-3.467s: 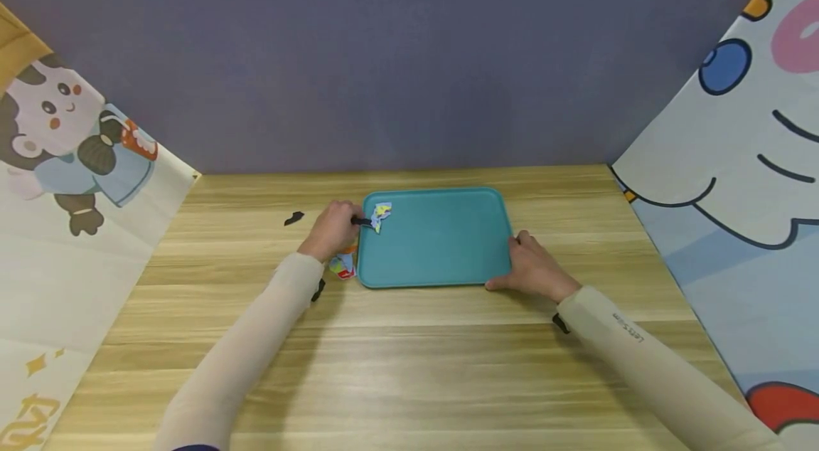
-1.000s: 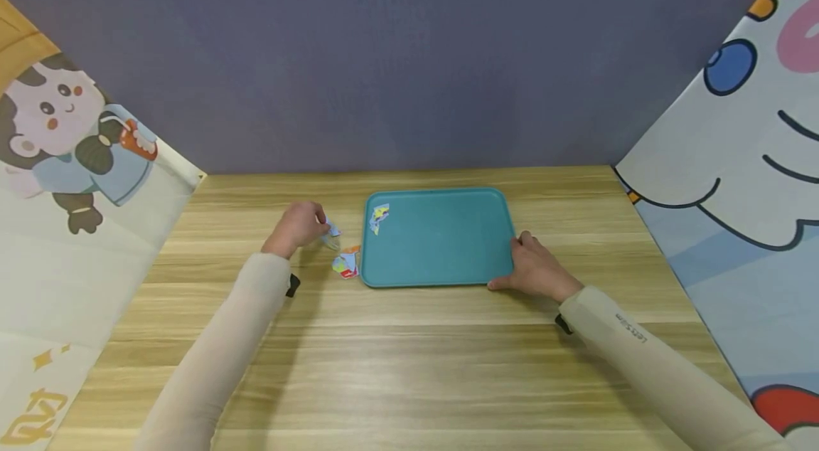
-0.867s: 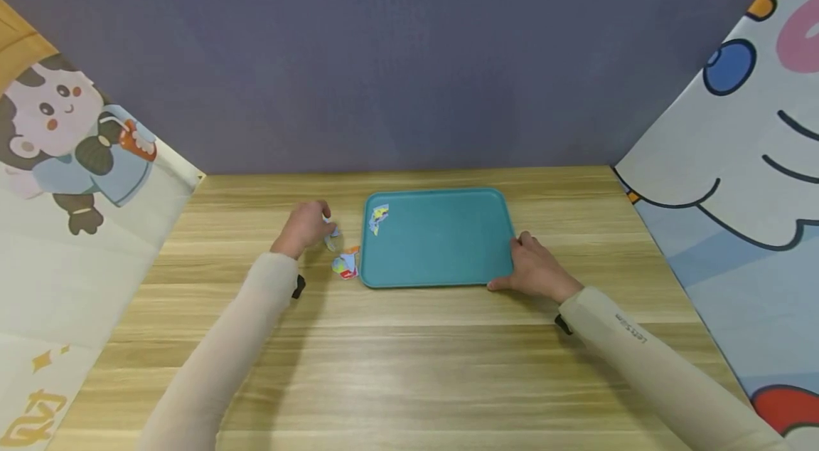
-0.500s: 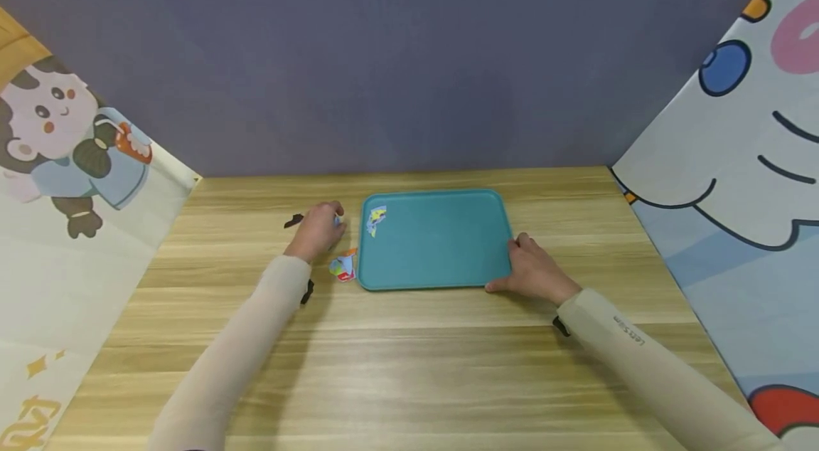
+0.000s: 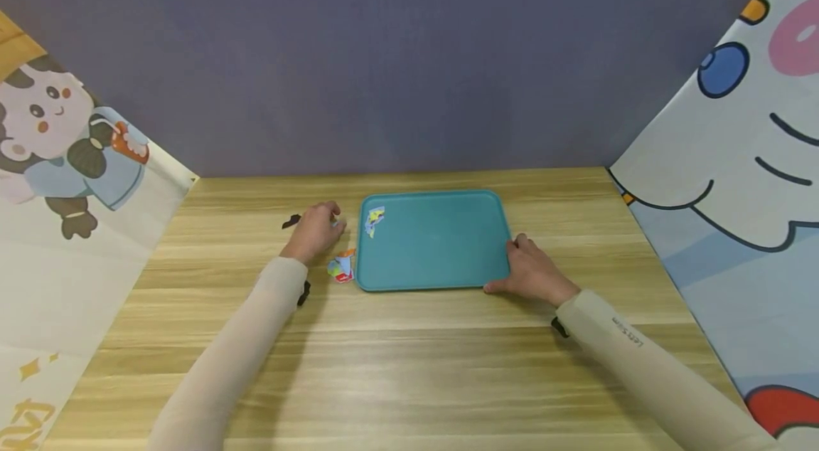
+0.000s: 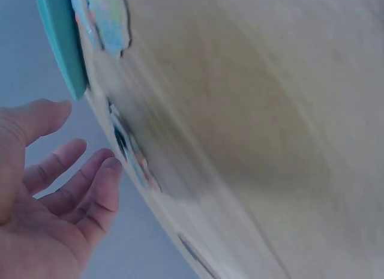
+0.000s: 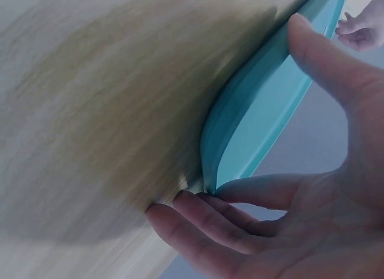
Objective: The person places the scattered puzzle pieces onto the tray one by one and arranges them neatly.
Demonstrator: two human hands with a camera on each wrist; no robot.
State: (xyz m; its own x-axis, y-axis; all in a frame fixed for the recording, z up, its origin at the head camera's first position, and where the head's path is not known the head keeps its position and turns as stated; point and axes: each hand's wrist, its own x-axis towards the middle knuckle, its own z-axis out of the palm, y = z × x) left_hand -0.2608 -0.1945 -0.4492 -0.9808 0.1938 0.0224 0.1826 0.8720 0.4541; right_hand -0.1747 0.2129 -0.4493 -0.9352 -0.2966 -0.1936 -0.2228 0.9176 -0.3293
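My left hand [image 5: 315,230] hovers just left of the teal tray [image 5: 435,252], thumb apart and fingers loosely bent. In the left wrist view, a flat, irregular picture piece [image 6: 133,150], like a jigsaw piece, lies on the table by its fingertips; the hand mostly hides it in the head view. My right hand [image 5: 531,269] grips the tray's near right corner, thumb on the near edge and fingers along the right side. A yellow-and-blue piece [image 5: 374,221] sits in the tray's far left corner. More coloured pieces [image 5: 341,267] lie outside the tray's left edge.
A dark piece [image 5: 291,221] lies on the wooden table [image 5: 397,373] left of the left hand. A grey-purple wall [image 5: 397,60] stands behind, with cartoon-printed panels [image 5: 83,145] at both sides.
My left hand has left the tray's left edge, reached back left, then moved slightly right over the loose piece, uncovering the dark piece. The right hand stays at the tray corner.
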